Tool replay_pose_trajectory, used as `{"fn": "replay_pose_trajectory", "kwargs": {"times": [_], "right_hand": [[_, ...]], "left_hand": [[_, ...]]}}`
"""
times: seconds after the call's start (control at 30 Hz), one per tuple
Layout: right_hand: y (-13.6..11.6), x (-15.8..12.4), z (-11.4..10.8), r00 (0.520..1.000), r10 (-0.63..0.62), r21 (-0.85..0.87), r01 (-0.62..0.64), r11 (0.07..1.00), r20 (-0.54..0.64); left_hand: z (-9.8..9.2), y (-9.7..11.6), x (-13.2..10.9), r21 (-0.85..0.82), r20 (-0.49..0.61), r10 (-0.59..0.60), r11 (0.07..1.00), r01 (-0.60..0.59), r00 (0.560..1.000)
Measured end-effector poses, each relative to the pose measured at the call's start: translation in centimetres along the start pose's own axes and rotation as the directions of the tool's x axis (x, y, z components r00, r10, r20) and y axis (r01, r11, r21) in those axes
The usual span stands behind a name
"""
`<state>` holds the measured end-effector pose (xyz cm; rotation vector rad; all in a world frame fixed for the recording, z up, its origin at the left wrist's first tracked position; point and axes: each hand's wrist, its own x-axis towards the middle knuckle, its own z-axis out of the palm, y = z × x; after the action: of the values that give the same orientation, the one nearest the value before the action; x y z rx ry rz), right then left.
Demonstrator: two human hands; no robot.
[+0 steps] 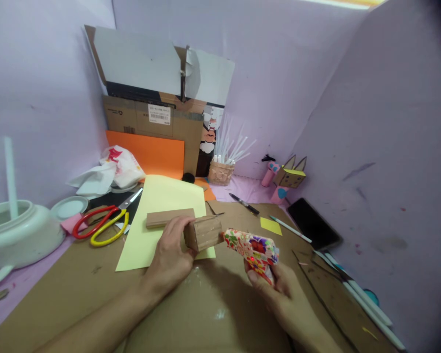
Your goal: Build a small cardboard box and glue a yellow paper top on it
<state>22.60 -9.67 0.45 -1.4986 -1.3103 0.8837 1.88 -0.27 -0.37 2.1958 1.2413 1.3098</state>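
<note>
A small cardboard block (208, 232) is gripped in my left hand (174, 250), its ridged face turned to the right. My right hand (275, 289) is wrapped round the handle of a flower-patterned glue gun (252, 247), whose nozzle points left and meets or nearly meets the block's right edge. Behind my left hand, a longer flat cardboard piece (165, 218) lies on a sheet of yellow paper (137, 242).
Red-and-yellow scissors (108, 225) and a white pot (25, 235) are at the left. Behind stand a large cardboard box (154, 115) and a basket (221, 171) of white sticks. A phone (314, 223), a black pen (244, 203) and glue sticks (367, 304) lie at the right.
</note>
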Motion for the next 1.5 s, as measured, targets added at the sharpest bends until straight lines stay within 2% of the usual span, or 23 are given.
{"fn": "replay_pose_trajectory", "kwargs": {"times": [0.13, 0.23, 0.33, 0.4, 0.5, 0.57, 0.67, 0.77, 0.83, 0.97, 1.1, 1.27, 1.37, 1.5], "right_hand": [[-0.4, -0.3, 0.5, 0.999, -0.029, -0.007, 0.029, 1.000, 0.032], [-1.2, -0.6, 0.6, 0.994, -0.054, -0.006, 0.054, 0.998, 0.097], [-1.4, -0.5, 0.1, 0.987, -0.054, 0.038, 0.049, 0.998, 0.153], [-1.0, 0.0, -0.6, 0.997, -0.035, 0.084, 0.029, 0.996, 0.074], [0.0, 1.3, -1.7, 0.994, 0.026, 0.172, -0.007, 0.985, -0.105], [0.7, 2.4, -2.0, 0.987, 0.091, 0.185, -0.066, 0.980, -0.131], [1.6, 3.8, -2.1, 0.978, 0.189, -0.044, -0.194, 0.980, -0.093], [1.7, 4.9, -3.0, 0.978, 0.189, -0.316, -0.207, 0.926, -0.087], [1.4, 5.8, -4.4, 0.982, 0.159, -0.445, -0.186, 0.876, -0.098], [0.7, 8.5, -8.5, 0.989, 0.112, -0.691, -0.147, 0.708, -0.096], [1.1, 12.3, -10.8, 0.999, 0.041, -0.786, -0.026, 0.617, 0.000], [2.5, 15.1, -10.9, 0.984, 0.081, -0.830, 0.087, 0.551, 0.157], [3.0, 16.0, -11.0, 0.969, 0.158, -0.857, 0.083, 0.508, 0.188], [2.8, 16.8, -11.7, 0.954, 0.260, -0.898, 0.021, 0.440, 0.150]], "left_hand": [[0.2, 0.0, -0.2, -0.009, 0.012, 0.021, 1.000, -0.021, 1.000], [0.4, 0.1, -0.4, -0.014, 0.032, 0.029, 0.999, -0.028, 0.999], [0.3, 0.2, -0.3, -0.023, 0.034, -0.023, 0.999, 0.024, 0.999], [0.0, 0.3, -0.2, -0.030, 0.053, -0.117, 0.992, 0.119, 0.992], [-0.7, 0.5, 0.2, -0.036, 0.096, -0.286, 0.956, 0.291, 0.953], [-1.1, 0.6, 0.4, -0.037, 0.097, -0.352, 0.933, 0.357, 0.931], [-1.3, 0.5, 0.3, -0.024, 0.091, -0.370, 0.927, 0.373, 0.925], [-1.1, 0.4, 0.0, -0.009, 0.107, -0.340, 0.939, 0.343, 0.934], [-0.9, 0.4, -0.3, -0.020, 0.099, -0.308, 0.950, 0.312, 0.946], [-0.5, 0.3, -0.5, -0.044, 0.049, -0.268, 0.962, 0.270, 0.962], [-0.4, 0.1, -0.5, -0.027, 0.070, -0.276, 0.960, 0.278, 0.959], [-0.3, 0.0, -0.8, -0.030, 0.130, -0.295, 0.953, 0.301, 0.947], [-0.1, 0.1, -1.0, -0.050, 0.169, -0.306, 0.947, 0.319, 0.937], [-0.5, 0.8, -1.0, -0.088, 0.230, -0.297, 0.942, 0.324, 0.927]]}}
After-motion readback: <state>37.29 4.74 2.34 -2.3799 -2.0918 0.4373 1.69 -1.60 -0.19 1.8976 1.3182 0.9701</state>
